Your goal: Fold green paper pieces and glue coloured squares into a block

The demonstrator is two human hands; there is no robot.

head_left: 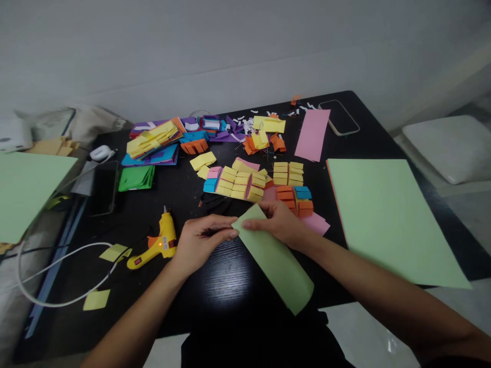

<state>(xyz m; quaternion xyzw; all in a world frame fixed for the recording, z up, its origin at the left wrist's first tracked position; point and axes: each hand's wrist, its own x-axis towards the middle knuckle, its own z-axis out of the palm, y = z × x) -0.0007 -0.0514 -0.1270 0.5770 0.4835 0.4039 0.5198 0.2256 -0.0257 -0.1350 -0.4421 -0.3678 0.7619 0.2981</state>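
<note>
A long folded strip of light green paper [280, 266] slants over the near part of the black table. My right hand [278, 222] pinches its upper end, thumb on top. The fingertips of my left hand [205, 237] are pressed together at the strip's upper left corner. Just beyond my hands lie small folded paper blocks, yellow [241, 184] and orange [286, 197], with pink and blue ones among them. A yellow glue gun [163, 243] with a lit orange light lies left of my left hand.
Large green sheets [387, 214] lie at the right. Behind are a pink sheet [312, 135], a pale phone case [338, 117] and stacked coloured papers [157, 140]. At the left are a dark phone [104, 188], a white cable [57, 305] and a blue ruler-like strip [57, 266].
</note>
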